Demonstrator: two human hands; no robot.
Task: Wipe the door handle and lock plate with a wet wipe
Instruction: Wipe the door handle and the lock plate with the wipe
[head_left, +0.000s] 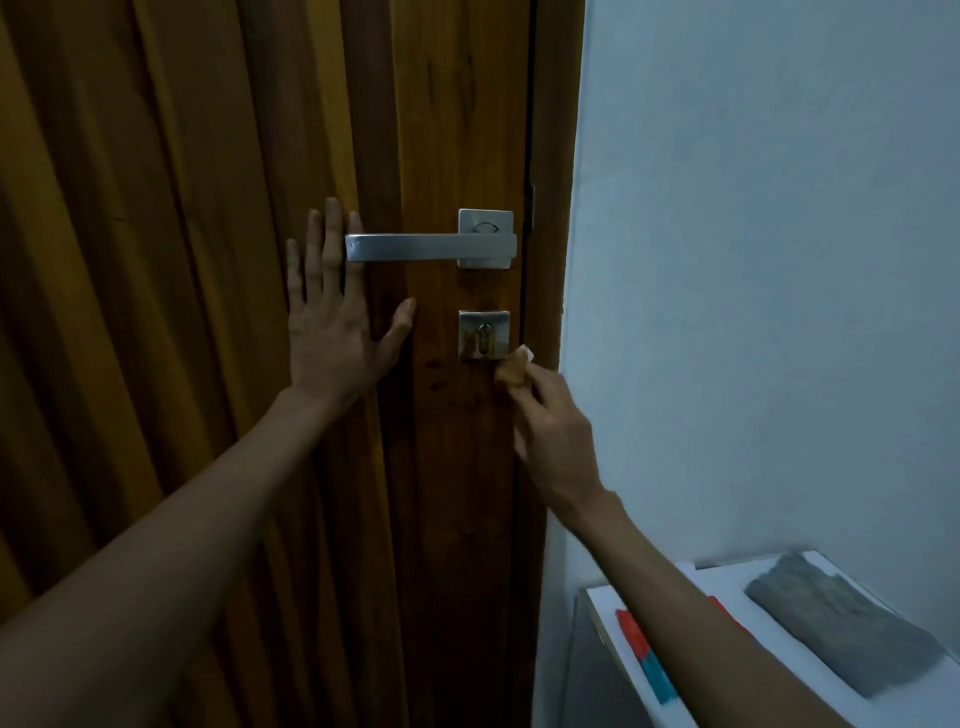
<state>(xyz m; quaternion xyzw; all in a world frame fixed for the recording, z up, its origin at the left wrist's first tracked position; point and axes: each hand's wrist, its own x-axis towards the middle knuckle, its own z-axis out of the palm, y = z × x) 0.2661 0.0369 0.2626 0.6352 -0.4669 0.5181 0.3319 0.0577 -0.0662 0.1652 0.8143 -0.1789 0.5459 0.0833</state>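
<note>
Head view: my right hand (553, 431) pinches the soft, bunched wet wipe (512, 371) at the lower-right corner of the lock plate (483, 335); my left hand (332, 327) presses flat-fingered on the door (452, 130), left of the plate.

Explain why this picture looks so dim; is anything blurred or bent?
Head view: weak bluish light, soft sheen on the door handle; the wide lens bows the door boards at left; right hand and wet wipe slightly smeared; lock plate sharp enough to show brown stains.
</note>
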